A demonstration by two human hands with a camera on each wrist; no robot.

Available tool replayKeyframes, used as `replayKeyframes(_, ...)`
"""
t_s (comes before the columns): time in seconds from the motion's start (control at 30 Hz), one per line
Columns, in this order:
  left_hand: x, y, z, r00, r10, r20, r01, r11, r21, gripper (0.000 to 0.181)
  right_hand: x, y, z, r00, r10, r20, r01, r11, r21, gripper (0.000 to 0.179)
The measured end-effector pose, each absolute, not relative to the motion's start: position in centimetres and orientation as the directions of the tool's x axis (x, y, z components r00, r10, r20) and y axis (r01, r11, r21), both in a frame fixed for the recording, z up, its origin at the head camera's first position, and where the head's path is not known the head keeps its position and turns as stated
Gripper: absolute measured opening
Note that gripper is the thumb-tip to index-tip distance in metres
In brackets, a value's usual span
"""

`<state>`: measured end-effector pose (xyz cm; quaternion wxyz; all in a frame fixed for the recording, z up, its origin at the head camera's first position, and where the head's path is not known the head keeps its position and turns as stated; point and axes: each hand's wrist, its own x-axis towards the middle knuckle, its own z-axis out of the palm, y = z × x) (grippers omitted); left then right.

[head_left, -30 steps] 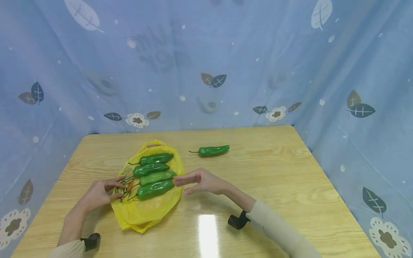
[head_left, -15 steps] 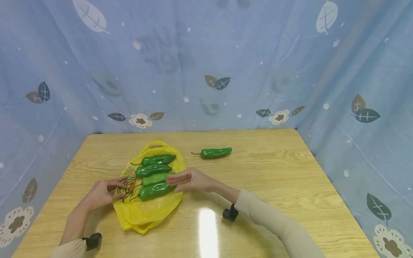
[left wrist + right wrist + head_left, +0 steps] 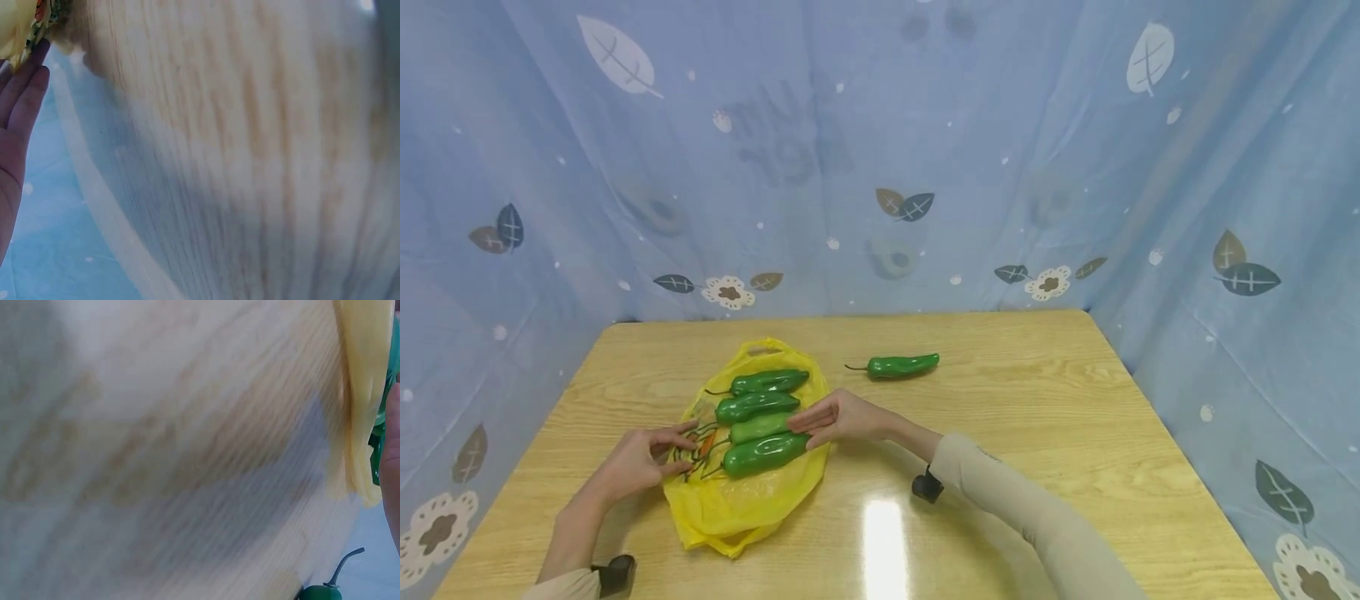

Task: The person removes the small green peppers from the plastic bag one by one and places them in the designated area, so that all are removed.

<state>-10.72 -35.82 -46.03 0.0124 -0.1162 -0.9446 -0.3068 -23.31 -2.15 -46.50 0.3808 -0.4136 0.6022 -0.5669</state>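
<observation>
Handling, as judged: light adjustment at both ends of the peppers on yellow bag (image 3: 726, 500). With right hand (image 3: 846, 417), keep fingers flat and nudge light-green pepper (image 3: 758, 428) lengthwise, without squeezing; hold thumb low beside nearest pepper (image 3: 765, 455) against rolling. With left hand (image 3: 632, 462), steady the bag lightly, sparing stem ends from bending. Best done one pepper at a time, watching for film dragged along underneath.

Left hand: at left edge of bag; fingers slightly bent, thumb apart, moderate gap; fingertips at or just above dark strands (image 3: 703, 430), beside orange piece (image 3: 707, 442). Pinch on any strand: not possible to tell.

Right hand: fingers nearly straight and together, thumb a little apart; fingers over right tip of light-green pepper, thumb at right tip of nearest pepper. No curled grip visible; pressure unclear.

On bag, left of centre on bench (image 3: 1037, 467), beyond light-green pepper: second-farthest pepper (image 3: 756, 407), farthest pepper (image 3: 769, 382); all stem-left.

Outside bag, far side, to right: lone pepper (image 3: 901, 367), stem-left.
</observation>
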Motion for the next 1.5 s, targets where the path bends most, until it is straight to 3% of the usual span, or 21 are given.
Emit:
replayKeyframes(0.3,-10.7,-35.7,-46.3,-0.974,0.214,0.077,0.218,0.780,0.586,0.021,-24.0,-2.8,-47.0,-0.365,-0.930,-0.029,-0.161,0.094,-0.982,0.044)
replayKeyframes(0.47,-10.6,-35.8,-46.3,-0.976,0.206,0.068,0.206,0.777,0.595,0.021,-23.6,-3.6,-46.7,-0.395,-0.919,-0.016,-0.368,0.174,-0.913,0.042)
replayKeyframes(0.6,-10.5,-35.9,-46.2,-0.978,0.202,0.046,0.189,0.777,0.601,0.021,-22.8,-4.2,-46.7,-0.385,-0.923,0.011,-0.607,0.245,-0.756,0.047)
replayKeyframes(0.7,-10.5,-36.0,-46.2,-0.978,0.204,0.037,0.185,0.778,0.601,0.022,-22.3,-4.5,-46.7,-0.380,-0.925,0.025,-0.687,0.264,-0.677,0.051)
replayKeyframes(0.87,-10.6,-36.1,-46.4,-0.978,0.205,0.047,0.192,0.784,0.591,0.022,-21.8,-5.0,-46.7,-0.368,-0.929,0.030,-0.718,0.264,-0.644,0.052)
replayKeyframes(1.37,-10.8,-36.2,-46.4,-0.977,0.210,0.046,0.193,0.764,0.615,0.022,-22.0,-5.4,-47.3,-0.237,-0.966,0.100,-0.878,0.169,-0.447,0.052)
replayKeyframes(1.5,-10.8,-36.1,-46.3,-0.977,0.207,0.053,0.197,0.779,0.596,0.022,-22.0,-5.1,-47.2,-0.271,-0.958,0.092,-0.853,0.195,-0.485,0.050)
